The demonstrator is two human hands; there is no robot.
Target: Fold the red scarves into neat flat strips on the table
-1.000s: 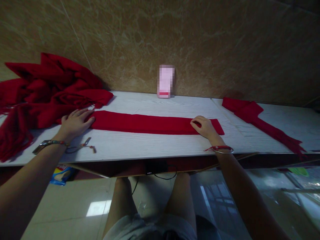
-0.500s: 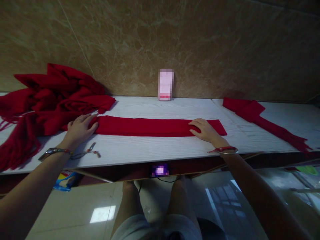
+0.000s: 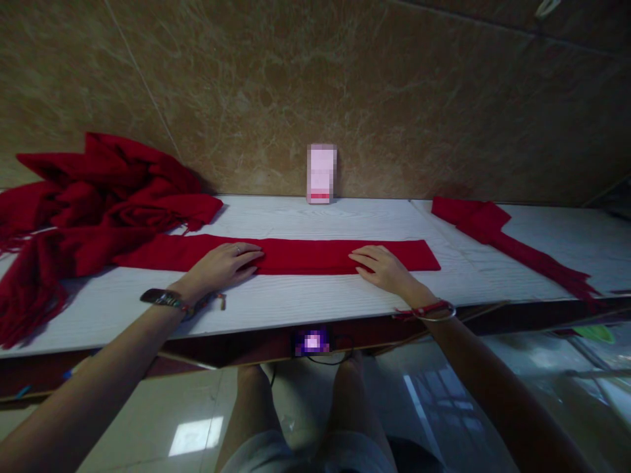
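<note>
A red scarf (image 3: 305, 256) lies as a long, flat folded strip across the white tabletop (image 3: 296, 299). On the strip's left part rests my left hand (image 3: 224, 265), palm down with its fingers stretched to the right. My right hand (image 3: 382, 268) lies flat nearer the strip's right end, fingers pointing left. Both hands are open and press on the cloth without gripping it. At its left the strip runs into a loose, crumpled heap of red fringed cloth (image 3: 113, 190); where one ends and the other begins I cannot tell.
A blurred pink-white phone-like object (image 3: 321, 174) leans against the brown tiled wall (image 3: 276, 92). Another piece of red fringed cloth (image 3: 493, 226) lies at the right. Under the table edge a small lit screen (image 3: 312, 342) shows beside a black cable.
My left hand has slid right along the scarf, from beside the heap towards the middle. My right hand has shifted slightly left. The strip stays flat, and the view has tilted a little.
</note>
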